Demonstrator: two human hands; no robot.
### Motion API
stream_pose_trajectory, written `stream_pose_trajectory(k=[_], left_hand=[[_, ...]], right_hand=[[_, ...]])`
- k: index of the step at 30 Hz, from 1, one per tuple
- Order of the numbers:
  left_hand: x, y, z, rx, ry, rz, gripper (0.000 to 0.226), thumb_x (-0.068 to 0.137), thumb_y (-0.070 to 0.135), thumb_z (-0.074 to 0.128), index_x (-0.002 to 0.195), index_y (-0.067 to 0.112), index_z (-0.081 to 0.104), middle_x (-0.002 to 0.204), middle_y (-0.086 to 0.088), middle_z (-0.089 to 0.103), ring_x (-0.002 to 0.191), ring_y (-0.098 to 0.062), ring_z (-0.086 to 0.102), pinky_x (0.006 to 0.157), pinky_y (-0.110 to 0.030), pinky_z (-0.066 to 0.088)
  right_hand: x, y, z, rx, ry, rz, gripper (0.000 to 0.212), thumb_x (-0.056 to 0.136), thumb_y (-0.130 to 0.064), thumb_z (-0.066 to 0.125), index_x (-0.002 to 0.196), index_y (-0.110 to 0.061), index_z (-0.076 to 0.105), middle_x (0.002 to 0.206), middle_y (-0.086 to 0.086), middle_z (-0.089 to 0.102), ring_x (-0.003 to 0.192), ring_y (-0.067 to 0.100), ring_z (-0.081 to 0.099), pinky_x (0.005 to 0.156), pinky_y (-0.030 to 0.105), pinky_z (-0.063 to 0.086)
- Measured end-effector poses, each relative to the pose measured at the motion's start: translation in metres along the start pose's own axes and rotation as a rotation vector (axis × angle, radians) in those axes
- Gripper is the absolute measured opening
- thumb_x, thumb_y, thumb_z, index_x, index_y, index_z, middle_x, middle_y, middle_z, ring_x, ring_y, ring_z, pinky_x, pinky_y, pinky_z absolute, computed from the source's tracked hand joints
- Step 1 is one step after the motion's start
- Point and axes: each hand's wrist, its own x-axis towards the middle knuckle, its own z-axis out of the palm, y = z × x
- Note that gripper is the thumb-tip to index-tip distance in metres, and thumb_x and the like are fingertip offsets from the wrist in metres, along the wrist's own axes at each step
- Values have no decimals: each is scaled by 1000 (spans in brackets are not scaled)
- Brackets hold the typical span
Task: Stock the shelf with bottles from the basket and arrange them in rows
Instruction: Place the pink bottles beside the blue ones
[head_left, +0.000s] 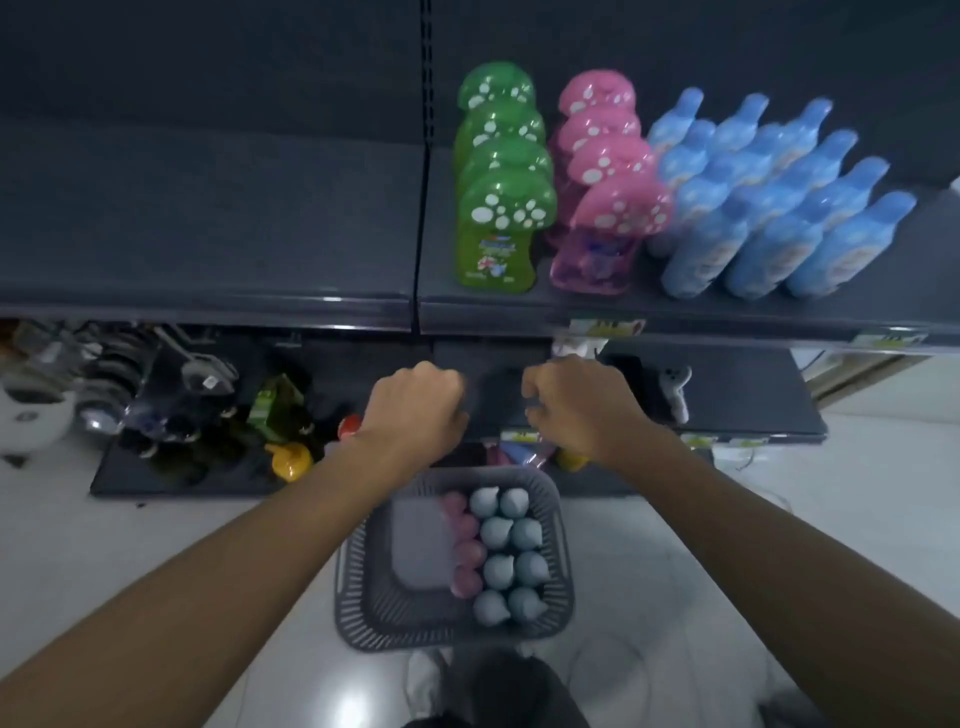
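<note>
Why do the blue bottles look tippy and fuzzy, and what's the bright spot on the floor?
Head view: the wide-angle lens bends things near the edges, so the blue bottles seem to lean right; the picture is soft, so labels can't be read; the floor spot is glare, like the streak on the shelf edge; the lower shelf is dim.

A dark grey metal shelf (208, 218) runs above both hands. Straight above the gap between the left hand (418, 410) and the right hand (576, 405) stands a file of green plastic bottles with white paw-print caps (496, 208). Pink bottles of the same shape (608, 208) stand above the right hand, with rows of slim blue bottles (753, 218) further right. Below the hands, a grey slatted plastic basket (353, 587) sits on the glossy white floor (156, 545).
</note>
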Motion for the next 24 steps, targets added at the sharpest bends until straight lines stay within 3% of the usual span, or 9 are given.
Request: stream_pose_trajectory(k=[6,10,12,18,24], left_hand=[[-20,-27,104,-63,-159,-62,26,90,33,59,112,21,66,109,-11,65,100,-38,66,69,-40,49],[-29,-37,167,-94,-220,-106,30,92,28,57,119,19,67,115,-12,69,105,-37,66,82,-43,55],[-28,-41,193,-105,-244,-121,30,93,28,57,119,17,66,114,-14,69,104,-38,66,81,-42,53],[-7,-49,253,-135,-217,-94,26,93,24,53,116,17,63,118,-11,67,105,-40,65,83,-46,55],[20,-53,300,-163,-164,-35,33,94,16,56,126,22,58,125,-5,60,109,-33,63,83,-45,53]], right_hand=[[-4,-20,96,-26,-134,-16,24,87,-28,61,110,-22,63,107,10,66,96,37,66,70,38,48],[-5,-26,154,10,-232,-10,30,89,-22,56,118,-23,63,117,8,65,103,34,65,72,36,46],[-5,-29,182,34,-249,-12,28,93,-24,52,118,-21,63,118,7,65,105,32,64,73,34,42],[3,-36,262,71,-300,-10,31,94,-20,54,125,-18,59,120,7,60,108,31,61,81,39,53],[17,-39,316,37,-284,-55,30,93,-16,54,122,-16,60,119,8,57,107,30,58,77,41,53]])
